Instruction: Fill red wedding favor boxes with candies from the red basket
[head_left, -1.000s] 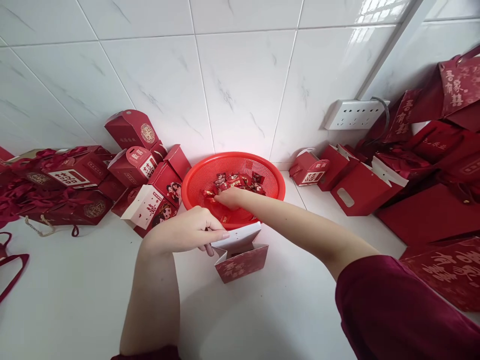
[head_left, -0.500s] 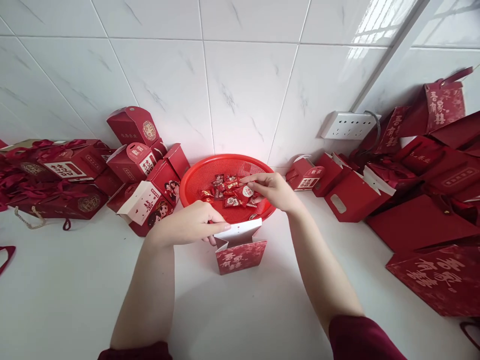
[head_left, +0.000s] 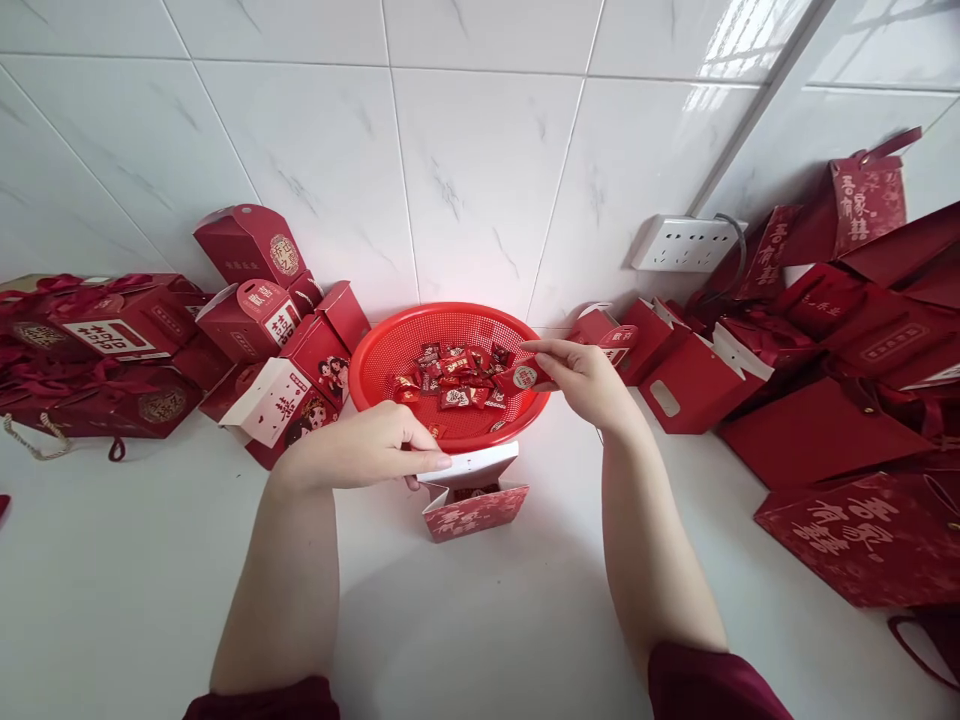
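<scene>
My left hand (head_left: 382,445) pinches the raised white flap of a small red gift box (head_left: 476,515) with pale lettering. The box stands open on the counter, with some dark red contents showing inside. Just behind it is a red plastic basket (head_left: 375,335) with perforated sides. Several red wrapped candies (head_left: 461,385) lie in the basket. Over the basket's right rim, my right hand (head_left: 581,385) grips a red candy packet (head_left: 520,379) with a round pale label between thumb and fingers.
Red gift boxes (head_left: 120,325) with ribbons and cords are stacked on the left. More red boxes (head_left: 825,430) crowd the right side. A white power strip (head_left: 686,243) is by the tiled wall (head_left: 480,180), which rises behind the white counter (head_left: 495,640).
My right hand has lifted the candy packet from the pile and moved right to the basket's rim. My left hand still holds the box flap. The camera view has shifted slightly.
</scene>
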